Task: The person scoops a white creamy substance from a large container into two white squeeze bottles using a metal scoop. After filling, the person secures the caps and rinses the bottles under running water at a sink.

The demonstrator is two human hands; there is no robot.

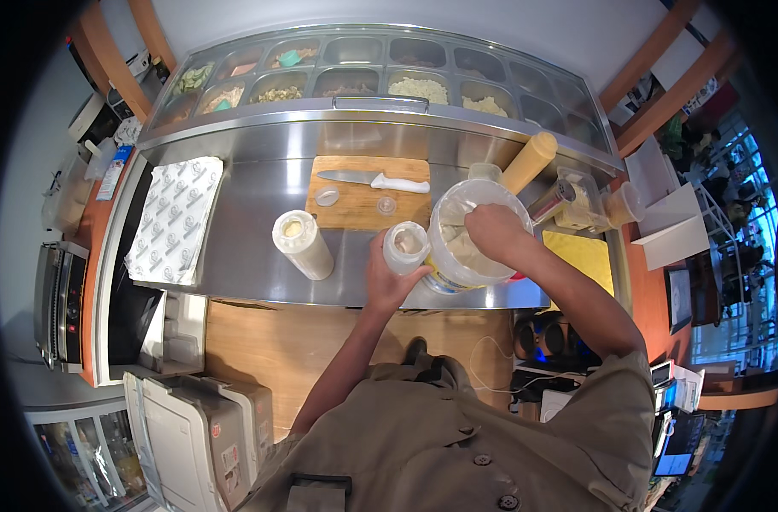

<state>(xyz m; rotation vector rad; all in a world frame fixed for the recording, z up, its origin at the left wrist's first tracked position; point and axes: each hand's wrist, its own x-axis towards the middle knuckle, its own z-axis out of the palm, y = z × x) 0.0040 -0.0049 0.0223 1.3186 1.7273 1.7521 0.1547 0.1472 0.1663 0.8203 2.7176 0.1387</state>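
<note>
My left hand (390,287) is wrapped around an open translucent squeeze bottle (405,246), which has some pale contents inside. Right beside it stands a white plastic bucket (437,240) with a pale, creamy substance (475,253) in it. My right hand (496,232) reaches down into the bucket's mouth, curled, and whatever its fingers hold is hidden. To the left, a second squeeze bottle (304,246), uncapped and full of a cream-coloured sauce, stands on the steel counter (248,224).
A wooden cutting board (331,219) carries a white-handled knife (398,184) and two small clear lids (386,205). Behind is a glass-covered row of ingredient pans (418,89). An orange-tan squeeze bottle (531,160) rises behind the bucket. Printed wrapping paper (178,221) lies left; a yellow cloth (578,259) lies right.
</note>
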